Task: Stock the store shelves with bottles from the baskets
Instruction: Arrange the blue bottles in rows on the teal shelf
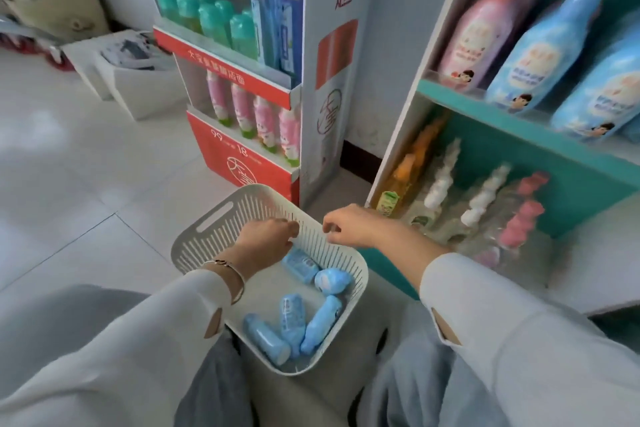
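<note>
**Five blue bottles in the basket, both hands at its rim**

The white basket (pixel 194 253) stands on the floor (pixel 86 166) between your knees. Inside it you have five blue bottles (pixel 292 317). All five lie on their sides. They are pale blue with blue caps and light labels, and the print is too blurred to read. Three lie close together at the near end and two lie toward the far end.

Your left hand (pixel 268 243) is above the far part of the basket, with curled fingers close to the slotted wall. A thin bracelet (pixel 227 269) is on this wrist. Your right hand (pixel 353 225) is at the right rim, also with curled fingers. For both hands, I cannot tell if they pinch the rim or only touch it.

Just beyond the right hand is the teal shelf (pixel 519 135). In its lower part I count two white-capped bottles (pixel 440 191) and one pink-capped bottle (pixel 523 218), beside orange bottles (pixel 405 170) too blurred to count. In the upper part stand one pink bottle (pixel 481 28) and at least two large blue ones (pixel 540 55).

Farther left is a red stand (pixel 228 146) with four pink bottles (pixel 242 107), three tall sprays (pixel 277 17) and several green-capped bottles (pixel 214 21).
</note>
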